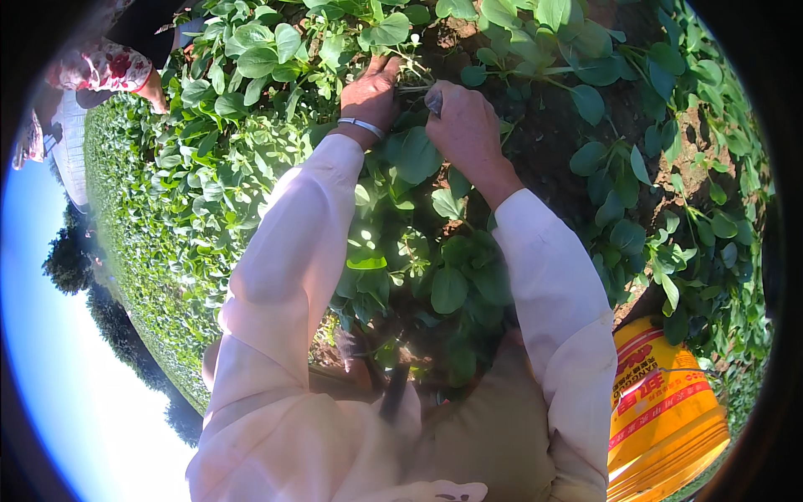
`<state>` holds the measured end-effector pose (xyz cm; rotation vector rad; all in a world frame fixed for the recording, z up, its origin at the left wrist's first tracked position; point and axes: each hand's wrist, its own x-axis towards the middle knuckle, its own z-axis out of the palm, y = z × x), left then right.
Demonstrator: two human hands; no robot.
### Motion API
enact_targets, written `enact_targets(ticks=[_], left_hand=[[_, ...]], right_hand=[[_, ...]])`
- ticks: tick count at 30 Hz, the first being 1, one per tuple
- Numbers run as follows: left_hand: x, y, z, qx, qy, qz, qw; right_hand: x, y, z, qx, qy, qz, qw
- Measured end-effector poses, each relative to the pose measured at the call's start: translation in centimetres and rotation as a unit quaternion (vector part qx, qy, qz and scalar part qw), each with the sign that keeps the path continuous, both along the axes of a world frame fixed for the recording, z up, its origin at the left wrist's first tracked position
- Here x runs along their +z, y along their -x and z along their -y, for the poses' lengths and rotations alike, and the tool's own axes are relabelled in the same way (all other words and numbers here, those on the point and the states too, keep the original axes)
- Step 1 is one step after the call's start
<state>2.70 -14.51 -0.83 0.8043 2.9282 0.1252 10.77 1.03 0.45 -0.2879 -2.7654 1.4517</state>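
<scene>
Among the leafy green plants (418,156), both of my hands work close together. My left hand (370,99), with a pale band (361,127) at the wrist, reaches into the leaves with its fingers bent closed. Its fingertips are hidden, beside a small pale-leaved plant (408,60). Just to the right, my right hand (466,134) is closed in a fist round a dark grey handle end (433,102). A thin, light strip (413,89) runs between the two hands; whether it is a blade or a stem I cannot tell.
Dense leafy rows spread to the left and right, with dark soil (544,125) between them. A yellow bucket (665,410) stands at the lower right. Another person's patterned sleeve (109,69) and hand (155,94) show at the upper left. Trees (69,258) line the field's edge.
</scene>
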Motion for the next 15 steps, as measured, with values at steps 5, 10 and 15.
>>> enact_targets(ticks=[5,10,15], left_hand=[[0.5,2.4,-3.1,0.100,0.221,0.083,0.967],[-1.2,3.5,1.4,0.224,0.078,0.039,0.971],[-4.3,5.3,7.2,0.310,-0.200,0.153,0.917]], right_hand=[[-0.6,0.6,0.5,-0.020,0.029,0.014,0.999],[0.6,-1.9,-1.4,-0.034,0.083,0.000,0.996],[-0.1,-1.1,-1.2,0.001,0.059,-0.020,0.998]])
